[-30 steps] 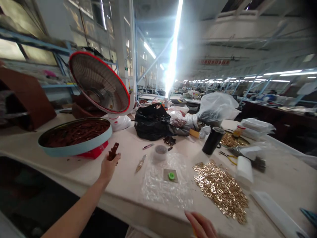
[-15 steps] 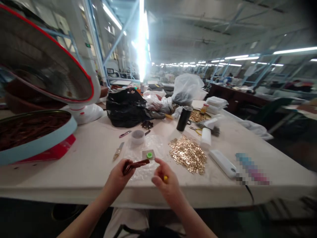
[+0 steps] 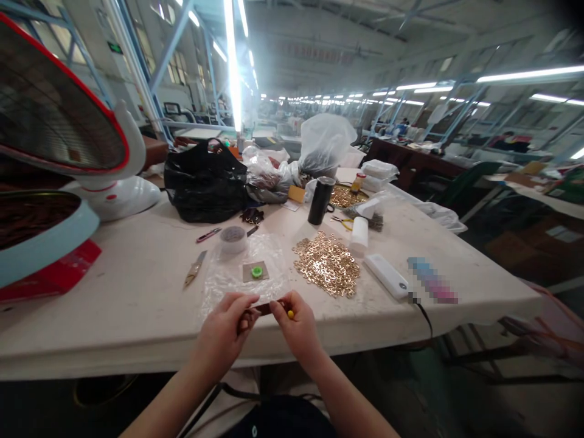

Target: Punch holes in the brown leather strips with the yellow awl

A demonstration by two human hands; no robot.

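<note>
Brown leather-like strips point(image 3: 263, 309) stretch between my hands above the table's front edge. My left hand point(image 3: 224, 331) is closed around their folded bunch. With thumb and fingers, my right hand point(image 3: 298, 328) pinches the other end of one strip. A small yellow tip point(image 3: 291, 314) sticks out of the right hand; the rest of that object is hidden in the palm. Just beyond the hands, a bright green round piece point(image 3: 257, 272) rests on a small grey square point(image 3: 247, 275), which lies on a clear plastic sheet point(image 3: 216, 292). Gold-coloured metal rings point(image 3: 328, 264) form a loose pile to the right.
A round tub point(image 3: 233, 239), a knife point(image 3: 195, 270) and a black mug point(image 3: 321, 202) stand or lie farther back. At left are a fan point(image 3: 109, 198) and a blue-rimmed basin point(image 3: 86, 228). A white power strip point(image 3: 387, 277) lies at right, its cable trailing off the edge.
My right hand has come left to the strips and now pinches one end. Both hands are closer together and nearer the table's front edge. The camera view has shifted right.
</note>
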